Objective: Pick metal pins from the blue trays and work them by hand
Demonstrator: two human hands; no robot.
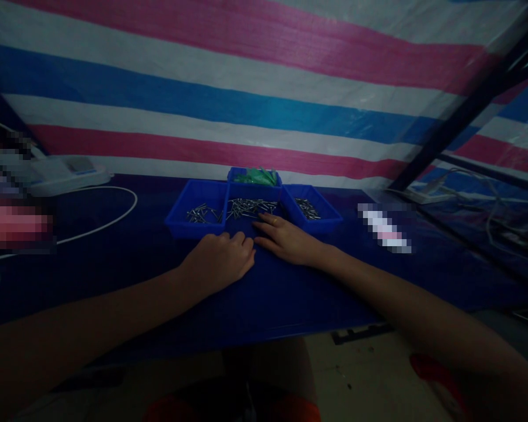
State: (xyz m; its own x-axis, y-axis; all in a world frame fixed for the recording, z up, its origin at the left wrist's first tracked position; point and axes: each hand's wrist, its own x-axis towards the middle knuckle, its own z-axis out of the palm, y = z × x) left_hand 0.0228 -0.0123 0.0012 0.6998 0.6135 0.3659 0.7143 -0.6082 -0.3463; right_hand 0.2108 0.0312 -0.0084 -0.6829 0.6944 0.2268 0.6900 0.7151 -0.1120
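Observation:
On the blue table, my left hand [220, 258] lies palm down with its fingers curled; whatever is inside it, if anything, is hidden. My right hand [288, 239], a ring on one finger, is stretched out flat with its fingertips at the near edge of a loose pile of screws or nails [249, 207]. A left blue tray [172, 221] holds several of these thin metal pieces [200, 214]. More metal pieces [307, 208] lie in a right blue tray [332, 214]. Behind the pile, a back blue tray [255, 190] contains green pieces [261, 177], perhaps small bags.
A white power strip [70, 174] and a white cable [129, 205] are on the left. A striped plastic sheet [255, 111] hangs behind the table [273, 305]. To the right, a dark metal post [444, 129] slants upward, with cables [488, 193] near it.

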